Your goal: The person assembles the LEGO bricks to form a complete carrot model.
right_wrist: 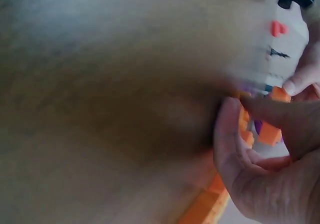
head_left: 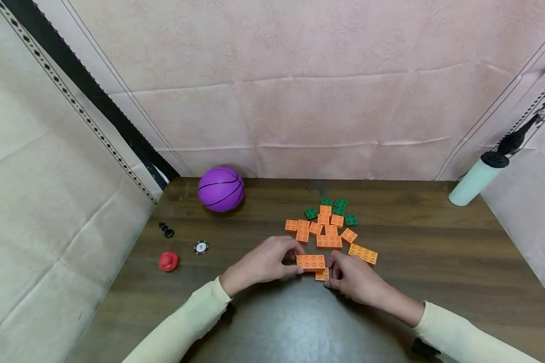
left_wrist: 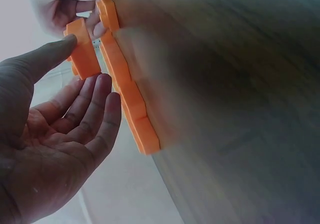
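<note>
In the head view my left hand point(head_left: 269, 259) holds a long orange building brick point(head_left: 311, 262) by its end. The left wrist view shows the thumb on one side of that brick point(left_wrist: 83, 51) and the fingertips at the other, with the brick raised off the table. My right hand point(head_left: 358, 279) pinches a small orange brick point(head_left: 322, 275) at the table, just below the long brick and partly covered by it. Beyond both hands lie loose orange bricks, among them a long one point(head_left: 329, 242) and an angled one point(head_left: 363, 253).
Several green bricks point(head_left: 350, 220) lie behind the orange ones. To the left are a purple ball point(head_left: 221, 189), a poker chip point(head_left: 201, 247), a red hat-shaped piece point(head_left: 168, 261) and a small black piece point(head_left: 166, 230). A mint bottle point(head_left: 474, 182) stands at the back right.
</note>
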